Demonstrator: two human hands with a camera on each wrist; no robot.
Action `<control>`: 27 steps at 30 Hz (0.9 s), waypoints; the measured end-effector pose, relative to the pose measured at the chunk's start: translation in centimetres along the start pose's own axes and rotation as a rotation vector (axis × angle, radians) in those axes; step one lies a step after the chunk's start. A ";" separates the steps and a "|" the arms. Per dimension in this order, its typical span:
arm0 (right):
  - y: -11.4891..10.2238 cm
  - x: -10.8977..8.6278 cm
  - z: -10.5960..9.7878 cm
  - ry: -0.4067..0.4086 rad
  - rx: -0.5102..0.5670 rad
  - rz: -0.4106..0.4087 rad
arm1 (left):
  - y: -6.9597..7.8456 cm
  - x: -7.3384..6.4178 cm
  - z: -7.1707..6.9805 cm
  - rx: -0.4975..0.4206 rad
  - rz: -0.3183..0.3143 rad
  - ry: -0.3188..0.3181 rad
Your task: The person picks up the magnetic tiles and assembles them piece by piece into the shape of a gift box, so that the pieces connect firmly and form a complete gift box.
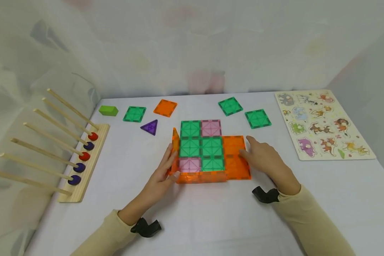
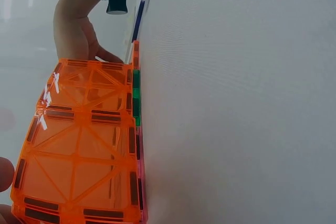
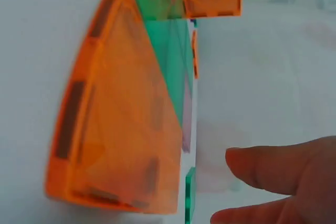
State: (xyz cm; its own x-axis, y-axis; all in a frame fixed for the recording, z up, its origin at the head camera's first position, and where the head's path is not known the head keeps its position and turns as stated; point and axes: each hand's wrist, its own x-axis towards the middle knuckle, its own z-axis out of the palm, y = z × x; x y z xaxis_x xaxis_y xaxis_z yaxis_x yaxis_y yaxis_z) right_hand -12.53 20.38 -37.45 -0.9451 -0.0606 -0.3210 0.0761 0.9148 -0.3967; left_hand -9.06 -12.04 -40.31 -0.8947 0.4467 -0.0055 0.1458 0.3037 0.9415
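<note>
A flat base of green and pink magnetic tiles [image 1: 212, 146] lies mid-table. Orange magnetic tiles stand upright along its left side [image 1: 175, 143] and front edge [image 1: 201, 177]. Two more orange tiles [image 1: 236, 167] adjoin its right side; in the right wrist view the near orange tile [image 3: 126, 114] looks tilted. My left hand [image 1: 158, 183] holds the front left corner, fingers along the left wall and thumb at the front wall. My right hand [image 1: 265, 158] is at the right orange tiles, index finger and thumb apart. Its thumb overlaps their edge; contact is unclear.
Loose green tiles [image 1: 230, 106], an orange tile [image 1: 165, 108], a purple triangle [image 1: 149, 127] and a green block [image 1: 108, 110] lie behind. A wooden peg rack [image 1: 92, 156] with beads stands left. An animal puzzle board [image 1: 326, 124] lies right.
</note>
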 end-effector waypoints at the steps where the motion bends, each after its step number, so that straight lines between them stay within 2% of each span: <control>1: -0.1 0.0 0.2 -0.009 0.001 -0.011 | 0.0 0.0 0.0 0.001 -0.001 0.000; 7: -0.9 0.1 1.6 0.005 0.086 -0.076 | -0.2 -0.1 0.0 0.001 0.009 -0.001; 10: -0.8 0.2 1.3 0.038 0.195 -0.046 | -0.3 -0.2 -0.1 -0.013 0.012 -0.009; 17: -0.1 0.2 -0.6 0.052 0.473 0.028 | -0.2 -0.3 -0.2 -0.034 -0.006 -0.025; 20: -0.5 -0.2 -1.1 0.062 0.518 0.013 | -0.2 -0.3 -0.2 -0.044 -0.009 -0.024; 24: -1.0 -0.6 -1.2 0.065 0.521 -0.028 | -0.3 -0.2 -0.1 -0.059 -0.005 -0.020; 27: -1.3 -0.7 -1.0 0.063 0.577 -0.076 | -0.3 -0.2 -0.1 -0.070 0.006 -0.019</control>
State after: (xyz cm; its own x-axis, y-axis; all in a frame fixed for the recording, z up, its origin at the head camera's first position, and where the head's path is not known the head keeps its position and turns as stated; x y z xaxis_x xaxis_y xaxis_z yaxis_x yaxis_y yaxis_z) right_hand -12.27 19.61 -35.88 -0.9705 -0.0772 -0.2286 0.1515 0.5423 -0.8264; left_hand -8.94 -12.29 -40.59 -0.8857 0.4643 -0.0051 0.1210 0.2415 0.9628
